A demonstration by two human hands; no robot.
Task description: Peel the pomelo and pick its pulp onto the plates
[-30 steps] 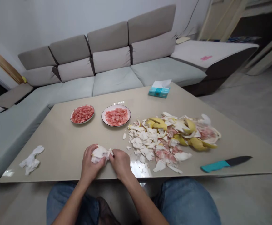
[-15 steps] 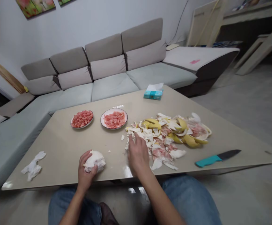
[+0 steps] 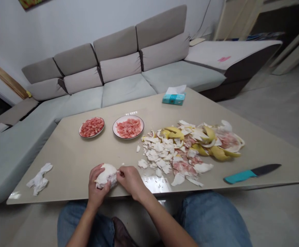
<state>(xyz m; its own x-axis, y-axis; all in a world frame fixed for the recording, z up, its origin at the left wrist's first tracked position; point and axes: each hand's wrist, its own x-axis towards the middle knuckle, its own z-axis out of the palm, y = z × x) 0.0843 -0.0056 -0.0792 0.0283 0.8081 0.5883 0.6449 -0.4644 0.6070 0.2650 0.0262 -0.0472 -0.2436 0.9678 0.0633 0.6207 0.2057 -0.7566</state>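
Note:
A peeled pomelo [image 3: 106, 175], still covered in white pith, is in my left hand [image 3: 96, 185], whose fingers curl around its left side and front. My right hand [image 3: 131, 180] touches the fruit's right edge with thumb and forefinger pinched together on a bit of pith. What exactly lies between those fingertips is mostly hidden. To the right of my right hand spreads a heap of torn white pith pieces [image 3: 159, 152], mixed with yellow pomelo rind [image 3: 221, 153] and pinkish membrane skins [image 3: 184, 167].
Two plates of pink pomelo flesh, a left plate [image 3: 80, 134] and a right plate [image 3: 115, 132], stand beyond my hands. A knife with a teal handle [image 3: 240, 176] lies near the right front edge. A tissue pack [image 3: 173, 98] and crumpled tissue [image 3: 39, 180] rest on the table [image 3: 69, 154].
My right hand has moved left from the pith heap to the pomelo and pinches its edge. A loose pith piece now lies at the heap's near left. The view has shifted slightly.

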